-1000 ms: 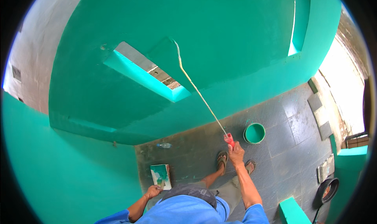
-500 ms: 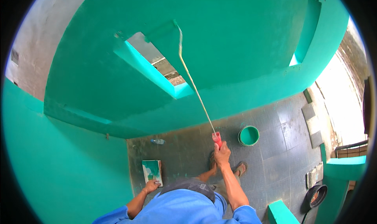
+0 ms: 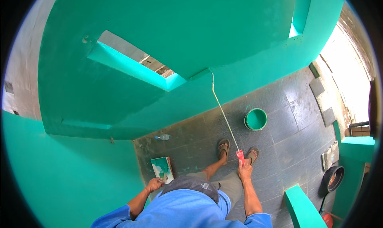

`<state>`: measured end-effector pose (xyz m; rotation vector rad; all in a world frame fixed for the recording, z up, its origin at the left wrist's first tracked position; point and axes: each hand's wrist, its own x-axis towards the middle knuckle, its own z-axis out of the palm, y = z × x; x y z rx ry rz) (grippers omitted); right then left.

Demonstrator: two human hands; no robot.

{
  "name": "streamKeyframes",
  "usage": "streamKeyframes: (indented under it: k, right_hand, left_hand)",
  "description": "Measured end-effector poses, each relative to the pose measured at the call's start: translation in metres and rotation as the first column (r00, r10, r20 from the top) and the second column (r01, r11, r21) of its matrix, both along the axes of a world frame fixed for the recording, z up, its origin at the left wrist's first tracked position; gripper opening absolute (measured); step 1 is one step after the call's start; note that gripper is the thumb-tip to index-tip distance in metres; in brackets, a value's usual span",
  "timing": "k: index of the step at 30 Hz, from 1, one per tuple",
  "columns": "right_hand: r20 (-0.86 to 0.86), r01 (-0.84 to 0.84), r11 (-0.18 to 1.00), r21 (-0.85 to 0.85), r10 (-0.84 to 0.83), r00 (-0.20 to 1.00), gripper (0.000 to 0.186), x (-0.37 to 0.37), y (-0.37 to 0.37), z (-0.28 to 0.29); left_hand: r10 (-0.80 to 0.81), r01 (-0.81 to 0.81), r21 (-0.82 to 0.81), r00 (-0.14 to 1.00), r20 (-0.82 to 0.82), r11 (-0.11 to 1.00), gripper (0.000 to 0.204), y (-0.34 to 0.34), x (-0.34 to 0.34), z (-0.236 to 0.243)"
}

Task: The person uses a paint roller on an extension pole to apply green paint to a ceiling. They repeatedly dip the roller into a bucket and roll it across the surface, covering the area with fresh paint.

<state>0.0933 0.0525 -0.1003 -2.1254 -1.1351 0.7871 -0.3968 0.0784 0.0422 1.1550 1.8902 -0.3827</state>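
Note:
My right hand is closed round the red handle of a long-rod paint roller. The roller's green head meets the green wall, just right of the slot opening's lower corner. My left hand is low on the left, its fingers closed on what looks like a small paintbrush with green bristles. That brush overlaps a white board or box smeared with green paint; I cannot tell whether they touch. Right of the roller's rod stands a bucket of green paint.
A clear plastic bottle lies by the wall's base. Grey tiles cover the floor. Stone blocks, a black round pan-like container and a green ledge stand on the right. The slot opening cuts through the wall.
The roller head has come down the wall and to the right, from above the slot opening to beside its lower corner. My right hand has moved lower and right; the view has shifted.

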Motion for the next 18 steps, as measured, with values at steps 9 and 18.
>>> streamKeyframes:
  k: [9, 18]
  right_hand:
    - [0.016, 0.033, 0.994, 0.100, -0.035, 0.999, 0.033, 0.003, 0.027, -0.012]
    - [-0.052, 0.053, 0.940, 0.338, -0.038, 0.998, 0.040, 0.034, 0.102, 0.027]
  left_hand:
    - [-0.128, 0.127, -0.016, 0.992, -0.017, 0.992, 0.039, 0.009, -0.001, 0.001]
    - [-0.060, 0.060, 0.008, 0.998, 0.009, 0.998, 0.041, -0.001, -0.018, -0.018]
